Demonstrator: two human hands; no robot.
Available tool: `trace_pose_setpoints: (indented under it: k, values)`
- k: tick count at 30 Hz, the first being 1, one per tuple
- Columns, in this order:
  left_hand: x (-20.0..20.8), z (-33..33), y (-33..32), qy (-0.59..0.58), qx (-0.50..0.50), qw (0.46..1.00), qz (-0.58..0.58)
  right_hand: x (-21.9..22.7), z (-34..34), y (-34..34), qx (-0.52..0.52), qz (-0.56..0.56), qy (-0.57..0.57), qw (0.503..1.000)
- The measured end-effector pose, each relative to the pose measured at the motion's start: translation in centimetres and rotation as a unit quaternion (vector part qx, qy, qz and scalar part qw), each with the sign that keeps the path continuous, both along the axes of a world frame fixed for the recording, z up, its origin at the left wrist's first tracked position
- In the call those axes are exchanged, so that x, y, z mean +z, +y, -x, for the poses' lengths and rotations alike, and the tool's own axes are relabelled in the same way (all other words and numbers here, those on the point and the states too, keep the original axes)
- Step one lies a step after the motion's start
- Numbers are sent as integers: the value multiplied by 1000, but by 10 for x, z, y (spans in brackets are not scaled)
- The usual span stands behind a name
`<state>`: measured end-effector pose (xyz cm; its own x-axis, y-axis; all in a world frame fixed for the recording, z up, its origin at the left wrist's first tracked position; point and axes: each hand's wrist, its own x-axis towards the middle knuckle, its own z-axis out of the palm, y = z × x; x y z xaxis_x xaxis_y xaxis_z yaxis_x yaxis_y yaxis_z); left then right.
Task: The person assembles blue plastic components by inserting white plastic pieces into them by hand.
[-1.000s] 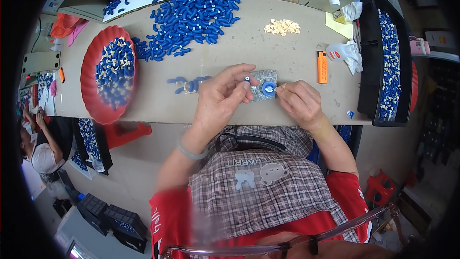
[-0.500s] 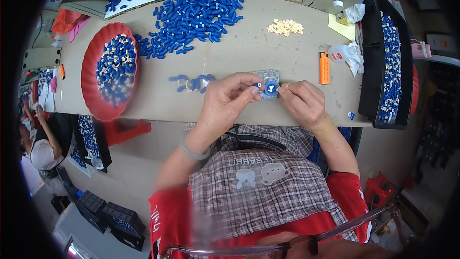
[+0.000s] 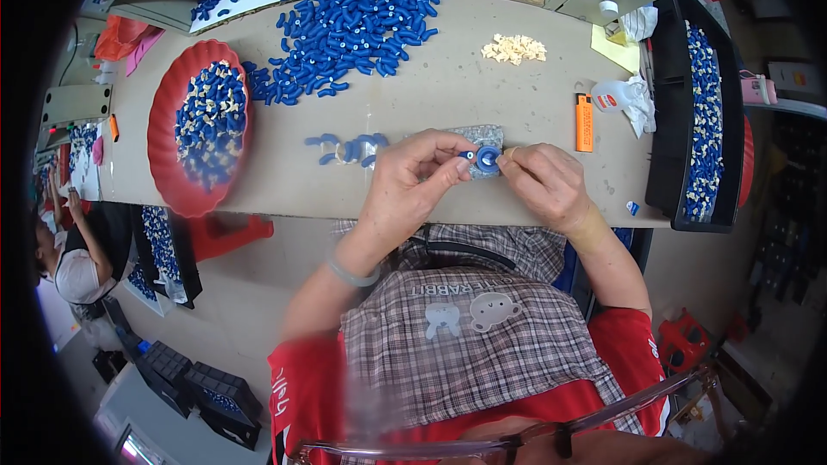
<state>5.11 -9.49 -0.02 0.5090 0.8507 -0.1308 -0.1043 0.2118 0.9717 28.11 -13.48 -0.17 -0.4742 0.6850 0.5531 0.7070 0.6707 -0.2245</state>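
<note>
Between the thumb and fingers of my left hand [image 3: 412, 174] is a small blue curved tube piece [image 3: 468, 156], its pale end showing. Right beside it, a round blue dish [image 3: 487, 159] with something whitish inside sits on a grey speckled pad [image 3: 489, 133]. My right hand [image 3: 548, 186] is closed in a pinch at the dish's right edge; what its fingertips hold, if anything, is too small to make out. Left of my left hand, several blue curved pieces [image 3: 376, 139] lie in a loose group on the table [image 3: 293, 181].
A big heap of blue curved pieces [image 3: 353, 39] covers the back. A red scalloped basin [image 3: 161, 133] of blue and cream pieces stands left. Cream bits [image 3: 514, 49], an orange lighter [image 3: 584, 123] and a white bottle [image 3: 608, 96] lie right, beside a black tray [image 3: 668, 164].
My right fingertips have shifted slightly at the dish, and the whitish thing inside shows less distinctly. My left hand keeps its pinch on the blue piece.
</note>
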Motion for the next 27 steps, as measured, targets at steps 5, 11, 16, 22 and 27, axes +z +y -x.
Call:
trace_pose_setpoints:
  k: [5, 11, 16, 22, 27]
  values:
    - [1, 0, 0, 11, 2, 1000, -14, 5, -1, 2, 25, 1, -40, 999]
    - [4, -3, -3, 3, 4, 1000, 12, 2, -2, 2, 4, -13, 10, 1000]
    - [3, -5, -5, -4, 4, 1000, 22, 5, 11, 2, -78, -16, 132, 988]
    - [3, -9, -6, -25, -9, 999, 29, 12, 24, -1, -90, -20, 184, 979]
    - [1, -10, -7, -25, -8, 999, 38, 12, 30, 2, -75, -39, 180, 980]
